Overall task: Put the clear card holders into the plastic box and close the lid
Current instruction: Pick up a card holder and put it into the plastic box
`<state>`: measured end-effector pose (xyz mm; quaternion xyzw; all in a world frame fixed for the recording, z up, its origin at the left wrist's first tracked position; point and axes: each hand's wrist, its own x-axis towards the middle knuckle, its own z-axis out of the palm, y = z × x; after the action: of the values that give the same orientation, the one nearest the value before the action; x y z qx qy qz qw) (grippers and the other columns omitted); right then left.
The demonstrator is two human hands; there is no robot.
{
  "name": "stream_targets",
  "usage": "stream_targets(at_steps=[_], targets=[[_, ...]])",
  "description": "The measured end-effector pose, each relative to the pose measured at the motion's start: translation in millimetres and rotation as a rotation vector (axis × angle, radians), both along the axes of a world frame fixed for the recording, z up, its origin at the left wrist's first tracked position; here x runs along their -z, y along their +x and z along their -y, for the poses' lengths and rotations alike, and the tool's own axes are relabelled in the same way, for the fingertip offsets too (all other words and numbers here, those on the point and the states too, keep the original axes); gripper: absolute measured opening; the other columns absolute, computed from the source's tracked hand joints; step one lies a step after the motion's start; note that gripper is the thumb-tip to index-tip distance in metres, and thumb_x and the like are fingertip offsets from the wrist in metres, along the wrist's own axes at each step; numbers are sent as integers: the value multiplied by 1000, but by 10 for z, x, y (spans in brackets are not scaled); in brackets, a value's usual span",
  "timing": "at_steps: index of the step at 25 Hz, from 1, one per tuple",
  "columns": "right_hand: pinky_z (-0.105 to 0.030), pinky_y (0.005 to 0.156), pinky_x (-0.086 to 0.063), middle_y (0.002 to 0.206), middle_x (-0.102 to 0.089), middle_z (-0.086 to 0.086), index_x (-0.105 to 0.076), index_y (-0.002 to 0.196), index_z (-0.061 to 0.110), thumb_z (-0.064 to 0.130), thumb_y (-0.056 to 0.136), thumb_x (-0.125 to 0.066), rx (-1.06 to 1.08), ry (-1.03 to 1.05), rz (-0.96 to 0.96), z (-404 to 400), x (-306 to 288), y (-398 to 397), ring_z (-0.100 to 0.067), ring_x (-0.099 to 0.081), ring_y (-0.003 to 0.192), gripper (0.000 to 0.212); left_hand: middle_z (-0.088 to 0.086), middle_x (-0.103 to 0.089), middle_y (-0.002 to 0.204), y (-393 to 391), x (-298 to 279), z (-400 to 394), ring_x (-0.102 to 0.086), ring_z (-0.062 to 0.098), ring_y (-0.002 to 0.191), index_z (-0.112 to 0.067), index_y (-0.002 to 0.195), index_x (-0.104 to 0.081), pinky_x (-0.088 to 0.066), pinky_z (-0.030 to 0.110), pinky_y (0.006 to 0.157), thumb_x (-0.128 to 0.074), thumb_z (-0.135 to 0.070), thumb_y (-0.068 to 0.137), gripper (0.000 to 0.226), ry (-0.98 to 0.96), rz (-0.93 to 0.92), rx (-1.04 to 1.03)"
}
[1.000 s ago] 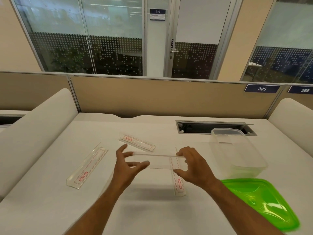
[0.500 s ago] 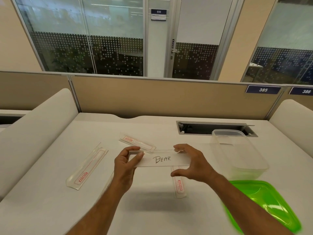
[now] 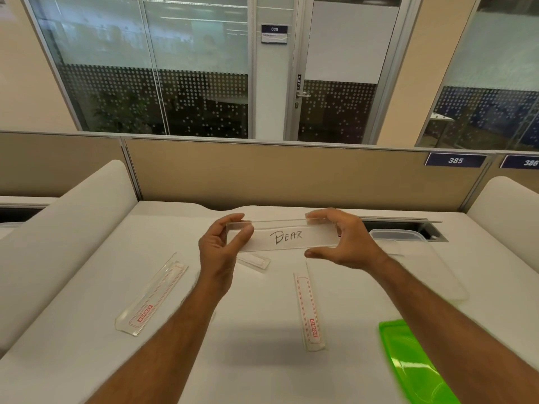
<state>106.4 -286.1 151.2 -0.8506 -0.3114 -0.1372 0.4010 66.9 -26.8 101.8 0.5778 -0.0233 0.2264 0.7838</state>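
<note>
A clear card holder (image 3: pixel 281 236) with a white card reading "DEAR" is held upright above the table, facing me. My left hand (image 3: pixel 218 252) pinches its left end and my right hand (image 3: pixel 344 243) grips its right end. Three more clear card holders lie flat on the white table: one at the left (image 3: pixel 151 298), a small one (image 3: pixel 253 261) just below the held holder, and one in the middle (image 3: pixel 309 313). The clear plastic box (image 3: pixel 408 237) stands open to the right, partly behind my right arm. Its green lid (image 3: pixel 414 365) lies at the front right.
A cable slot (image 3: pixel 425 227) is cut into the table behind the box. A beige partition (image 3: pixel 277 173) closes the far edge, and white padded dividers stand at the left (image 3: pixel 67 223) and right (image 3: pixel 507 208) sides.
Both hands have lifted the card holder up and away from me, turning it upright so the "DEAR" card faces me. The other holders, box and lid stayed put.
</note>
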Motion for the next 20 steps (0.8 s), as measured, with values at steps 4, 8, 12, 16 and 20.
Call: stream_targets(at_steps=[4, 8, 12, 16, 20], targets=[[-18, 91, -49, 112, -69, 3, -65, 118, 20, 33, 56, -95, 2, -17, 25, -6, -147, 66, -8, -64, 103, 70, -1, -75, 92, 91, -120, 23, -68, 17, 95, -21, 102, -73, -54, 41, 82, -84, -31, 68, 37, -9, 30, -8], [-13, 84, -51, 116, -65, 11, -62, 121, 31, 49, 54, -91, -1, -244, -65, 10, -294, 153, -8, -63, 102, 75, -2, -74, 92, 129, -118, 26, -67, 15, 93, -21, 96, -73, -53, 39, 81, -84, -29, 67, 32, -26, 28, -2], [-24, 74, -57, 104, -64, 19, -60, 113, 40, 73, 46, -78, 35, -581, -150, -130, -405, 217, -5, -65, 86, 77, 1, -74, 97, 127, 7, 104, -68, 15, 94, -18, 97, -72, -56, 32, 75, -83, -21, 73, 26, 15, 8, 6], [-26, 73, -54, 96, -60, 20, -60, 110, 38, 78, 48, -73, -25, -776, -193, -364, -377, 238, -3, -59, 86, 75, -1, -74, 101, 101, 87, 228, -69, 15, 95, -20, 99, -71, -56, 25, 66, -82, -24, 74, 28, 40, -46, 44], [-25, 75, -54, 100, -62, 17, -60, 112, 36, 74, 52, -74, -28, -744, -296, -346, -208, 224, -7, -61, 92, 73, -3, -70, 120, 97, 150, 290, -64, 13, 111, -23, 122, -63, -59, 28, 83, -81, -37, 75, 52, 128, -140, 66]])
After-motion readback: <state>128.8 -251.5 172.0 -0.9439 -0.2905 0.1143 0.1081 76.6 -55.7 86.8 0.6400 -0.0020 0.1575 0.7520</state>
